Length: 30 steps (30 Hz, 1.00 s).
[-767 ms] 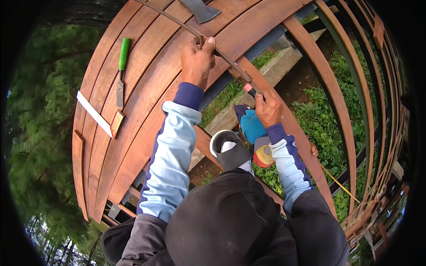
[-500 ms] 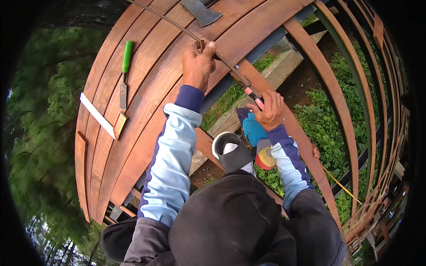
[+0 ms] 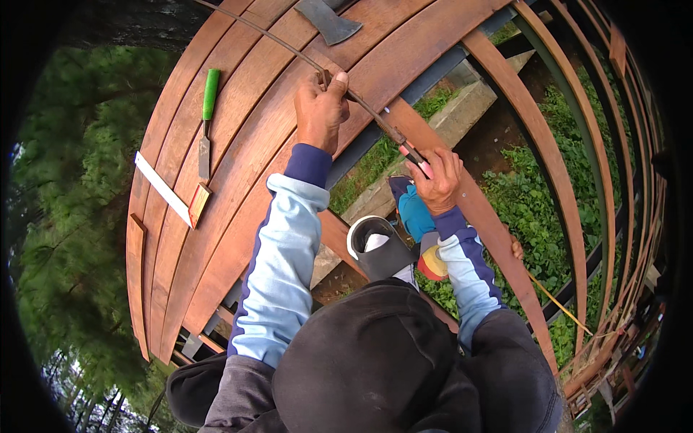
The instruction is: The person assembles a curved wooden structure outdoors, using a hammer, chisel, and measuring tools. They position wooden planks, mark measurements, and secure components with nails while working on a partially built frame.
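A long, thin metal bar clamp (image 3: 283, 45) runs slantwise over the reddish-brown wooden boards (image 3: 249, 137). My left hand (image 3: 320, 112) is closed around a small metal piece on its bar, thumb uppermost. At the clamp's near end, my right hand (image 3: 437, 180) grips the pink and black handle. That end lies over a single plank (image 3: 484, 216), which is set apart from the laid boards by a gap. How the clamp's jaws sit against the wood cannot be made out.
On the boards lie a green-handled chisel (image 3: 208, 115), a try square (image 3: 164, 191) and an axe head (image 3: 328, 22). Below the gap, a person in teal (image 3: 415, 213) has a hand (image 3: 517, 249) at the plank's edge. Open joists (image 3: 538, 119) stretch rightward above green plants.
Both hands keep their hold on the clamp, and the right hand has turned slightly at the handle. The whole view has shifted a little.
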### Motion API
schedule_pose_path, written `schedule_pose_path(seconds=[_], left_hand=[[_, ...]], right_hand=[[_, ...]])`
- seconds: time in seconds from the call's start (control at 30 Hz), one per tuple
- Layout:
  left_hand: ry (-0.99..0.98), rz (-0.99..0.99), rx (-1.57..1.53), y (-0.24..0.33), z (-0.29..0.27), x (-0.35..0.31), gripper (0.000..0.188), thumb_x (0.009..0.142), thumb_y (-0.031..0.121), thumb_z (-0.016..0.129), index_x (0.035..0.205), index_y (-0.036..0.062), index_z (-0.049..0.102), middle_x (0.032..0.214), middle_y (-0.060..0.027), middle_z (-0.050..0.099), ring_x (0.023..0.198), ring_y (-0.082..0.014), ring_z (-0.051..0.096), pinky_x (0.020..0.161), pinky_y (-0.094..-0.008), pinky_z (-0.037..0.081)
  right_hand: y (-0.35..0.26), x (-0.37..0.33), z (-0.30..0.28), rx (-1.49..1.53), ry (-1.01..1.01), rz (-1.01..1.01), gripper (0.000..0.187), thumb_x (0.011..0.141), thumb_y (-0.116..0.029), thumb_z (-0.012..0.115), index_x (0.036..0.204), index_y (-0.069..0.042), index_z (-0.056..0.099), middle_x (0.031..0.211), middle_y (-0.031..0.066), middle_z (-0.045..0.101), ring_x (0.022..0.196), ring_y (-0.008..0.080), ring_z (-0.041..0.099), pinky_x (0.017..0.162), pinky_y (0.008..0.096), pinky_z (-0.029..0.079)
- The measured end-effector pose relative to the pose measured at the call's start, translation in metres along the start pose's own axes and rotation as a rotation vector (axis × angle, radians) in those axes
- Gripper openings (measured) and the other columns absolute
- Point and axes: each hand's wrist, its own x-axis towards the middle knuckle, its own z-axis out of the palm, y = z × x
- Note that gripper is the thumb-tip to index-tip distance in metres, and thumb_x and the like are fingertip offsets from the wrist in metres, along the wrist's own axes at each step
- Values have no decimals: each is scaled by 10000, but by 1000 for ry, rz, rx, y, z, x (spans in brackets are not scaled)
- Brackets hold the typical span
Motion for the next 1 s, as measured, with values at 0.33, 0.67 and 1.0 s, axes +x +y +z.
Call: schedule_pose_path(seconds=[0.33, 0.67, 1.0], left_hand=[[5, 3, 36, -1, 1, 0, 169, 940, 154, 575, 845, 39, 495, 585, 1, 451, 461, -78, 344, 434, -259, 265], [0, -12, 32, 3, 2, -1, 142, 937, 135, 573, 893, 15, 512, 582, 22, 417, 454, -65, 339, 418, -242, 257], [89, 78, 153, -4, 7, 2, 174, 912, 120, 607, 903, -25, 512, 632, -5, 448, 481, -75, 378, 417, -247, 289]], right_hand=[[16, -4, 20, -60, 100, 4, 277, 913, -291, 579, 793, -42, 577, 786, 121, 558, 710, 323, 537, 623, 449, 406], [-2, 4, 2, -5, 180, -99, 350, 905, -354, 598, 820, -15, 582, 764, 146, 564, 708, 351, 542, 642, 446, 427], [12, -5, 14, 20, 56, 119, 261, 895, -191, 573, 723, -1, 522, 702, 180, 519, 684, 390, 513, 644, 464, 414]])
